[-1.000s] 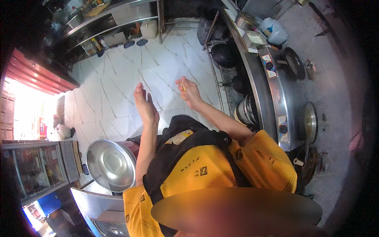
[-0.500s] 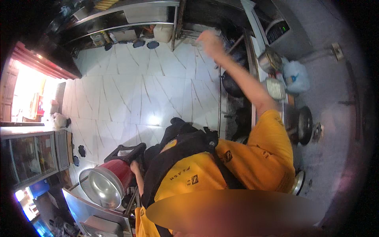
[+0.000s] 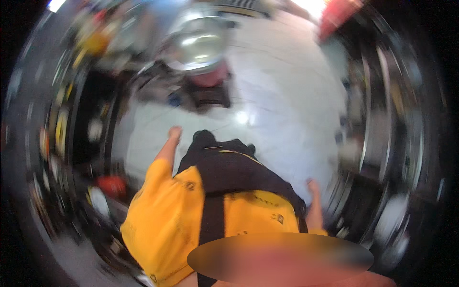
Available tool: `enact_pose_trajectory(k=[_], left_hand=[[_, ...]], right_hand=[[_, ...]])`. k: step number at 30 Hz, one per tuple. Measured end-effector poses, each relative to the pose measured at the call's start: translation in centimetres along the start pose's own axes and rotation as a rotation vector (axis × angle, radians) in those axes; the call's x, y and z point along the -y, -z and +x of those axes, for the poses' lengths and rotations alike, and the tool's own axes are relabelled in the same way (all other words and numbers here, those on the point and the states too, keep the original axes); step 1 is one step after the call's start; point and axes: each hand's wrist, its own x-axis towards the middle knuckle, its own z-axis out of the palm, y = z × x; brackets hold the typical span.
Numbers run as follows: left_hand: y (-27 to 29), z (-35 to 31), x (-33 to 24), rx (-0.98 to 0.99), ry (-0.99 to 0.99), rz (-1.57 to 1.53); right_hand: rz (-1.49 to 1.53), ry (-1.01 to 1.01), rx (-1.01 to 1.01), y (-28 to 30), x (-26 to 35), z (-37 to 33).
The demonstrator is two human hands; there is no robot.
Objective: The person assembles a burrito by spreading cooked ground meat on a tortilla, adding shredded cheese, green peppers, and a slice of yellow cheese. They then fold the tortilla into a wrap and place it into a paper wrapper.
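Note:
The whole view is smeared by fast motion. My left hand hangs out in front of my yellow sleeve, over the white tiled floor, with nothing visible in it. My right hand is low beside my black apron, near the blurred metal counter on the right, and also looks empty. Blur hides the fingers of both hands.
A large shiny steel pot on a red base stands ahead at the top of the view. Dark shelving with blurred goods runs down the left, with a red object low beside it.
The view has swung round sharply: the steel pot went from lower left to the top. My right arm came down from its raised reach, and my left hand is out in front.

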Motion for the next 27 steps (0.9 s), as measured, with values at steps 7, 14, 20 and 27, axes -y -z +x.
enact_pose_trajectory(k=[7, 14, 20, 27], left_hand=[[8.5, -4.3, 13.2, -0.449, 0.793, -0.516], [14.1, -9.1, 24.3, -0.62, 0.962, -1.018], [20.4, -8.6, 27.4, -0.841, 0.812, -1.105], [27.3, -5.2, 31.1, -1.066, 0.618, -0.8]], right_hand=[[0.395, 0.484, -0.065, 10.9, 44.9, 19.2], [0.206, 1.03, -0.099, 24.7, 74.5, 18.8], [-0.136, 1.331, 0.016, 26.8, 91.4, 20.4], [-0.034, 1.409, -0.041, 28.6, 112.1, 25.0]])
